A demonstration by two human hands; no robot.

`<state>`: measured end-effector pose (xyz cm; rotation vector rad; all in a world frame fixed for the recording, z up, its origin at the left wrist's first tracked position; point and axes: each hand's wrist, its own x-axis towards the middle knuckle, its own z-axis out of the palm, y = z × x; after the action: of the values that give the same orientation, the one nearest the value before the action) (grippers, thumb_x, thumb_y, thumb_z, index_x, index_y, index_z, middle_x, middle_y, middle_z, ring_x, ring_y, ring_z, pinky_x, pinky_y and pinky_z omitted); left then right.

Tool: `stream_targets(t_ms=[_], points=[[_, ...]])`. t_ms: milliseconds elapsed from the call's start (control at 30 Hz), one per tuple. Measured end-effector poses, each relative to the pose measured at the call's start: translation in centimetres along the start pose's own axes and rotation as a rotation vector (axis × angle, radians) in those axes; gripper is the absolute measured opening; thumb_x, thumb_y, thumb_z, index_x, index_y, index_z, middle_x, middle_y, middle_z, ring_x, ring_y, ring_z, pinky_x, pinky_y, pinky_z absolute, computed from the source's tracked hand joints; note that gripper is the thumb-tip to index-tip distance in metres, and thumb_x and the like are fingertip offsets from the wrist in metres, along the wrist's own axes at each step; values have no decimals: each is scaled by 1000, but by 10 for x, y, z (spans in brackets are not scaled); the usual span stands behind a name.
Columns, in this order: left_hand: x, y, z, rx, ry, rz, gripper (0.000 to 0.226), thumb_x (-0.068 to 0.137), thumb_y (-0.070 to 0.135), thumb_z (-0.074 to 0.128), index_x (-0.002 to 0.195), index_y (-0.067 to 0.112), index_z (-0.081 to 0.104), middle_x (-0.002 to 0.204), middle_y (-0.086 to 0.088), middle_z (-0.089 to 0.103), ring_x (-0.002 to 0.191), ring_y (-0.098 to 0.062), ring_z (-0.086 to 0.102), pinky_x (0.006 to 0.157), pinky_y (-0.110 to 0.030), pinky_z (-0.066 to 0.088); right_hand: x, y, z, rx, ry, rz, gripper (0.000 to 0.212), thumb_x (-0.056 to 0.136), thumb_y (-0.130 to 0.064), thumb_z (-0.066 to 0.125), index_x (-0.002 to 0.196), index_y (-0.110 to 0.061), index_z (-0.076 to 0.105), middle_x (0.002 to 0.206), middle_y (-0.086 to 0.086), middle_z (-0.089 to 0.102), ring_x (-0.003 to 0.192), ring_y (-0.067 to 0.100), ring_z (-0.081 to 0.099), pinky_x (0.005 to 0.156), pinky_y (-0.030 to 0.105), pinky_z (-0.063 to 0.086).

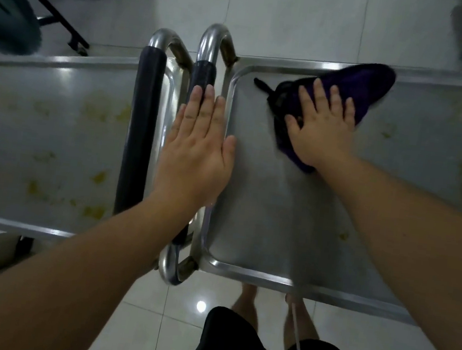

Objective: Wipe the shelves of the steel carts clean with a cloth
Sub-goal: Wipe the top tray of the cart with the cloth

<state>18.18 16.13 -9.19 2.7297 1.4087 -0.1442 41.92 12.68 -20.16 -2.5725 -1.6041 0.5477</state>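
The right hand (320,127) presses the purple cloth (357,88) flat, fingers spread, to rub the right cart shelf (292,210), while the left hand (198,148), fingers straight together, steadies its handle (204,74).

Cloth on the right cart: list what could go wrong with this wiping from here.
1. The right hand presses flat on the cloth, which lies bunched, so it may smear rather than lift dirt near the yellowish specks.
2. The left hand only rests flat on the handle; a hard stroke could roll the right cart away.
3. The left cart carries many yellow stains and could be missed.
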Motion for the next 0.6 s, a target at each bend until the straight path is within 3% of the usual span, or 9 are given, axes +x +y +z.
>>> stream_targets(t_ms=[167, 367, 467, 600], points=[[0, 0, -4, -18, -33, -13, 68, 111, 47, 11, 168, 10, 2, 176, -7, -9, 161, -18, -16, 132, -41, -4, -117, 16, 31, -21, 68, -3, 70, 100, -59, 38, 163, -31, 29, 173, 0, 20, 158, 29, 18, 127, 54, 10], [0, 2, -3, -19, -43, -15, 71, 110, 53, 5, 168, 12, 3, 176, -5, -10, 161, -17, -18, 132, -44, -3, -276, 49, 62, -38, 28, 59, 72, 99, -53, 47, 164, -27, 29, 173, 2, 17, 160, 27, 13, 127, 56, 16], [0, 3, -4, -18, -46, -10, 70, 111, 52, 5, 168, 12, 2, 176, -5, -12, 160, -16, -19, 132, -45, -2, -294, 63, 66, -52, -8, 31, 71, 99, -54, 45, 163, -28, 30, 173, 0, 17, 160, 27, 14, 127, 56, 18], [0, 2, -2, -15, -35, -3, 70, 111, 51, 6, 168, 10, 5, 176, -7, -10, 161, -18, -19, 132, -45, -2, -256, 66, 60, -66, -4, 25, 72, 99, -55, 46, 164, -29, 28, 173, 1, 19, 160, 28, 14, 126, 56, 18]])
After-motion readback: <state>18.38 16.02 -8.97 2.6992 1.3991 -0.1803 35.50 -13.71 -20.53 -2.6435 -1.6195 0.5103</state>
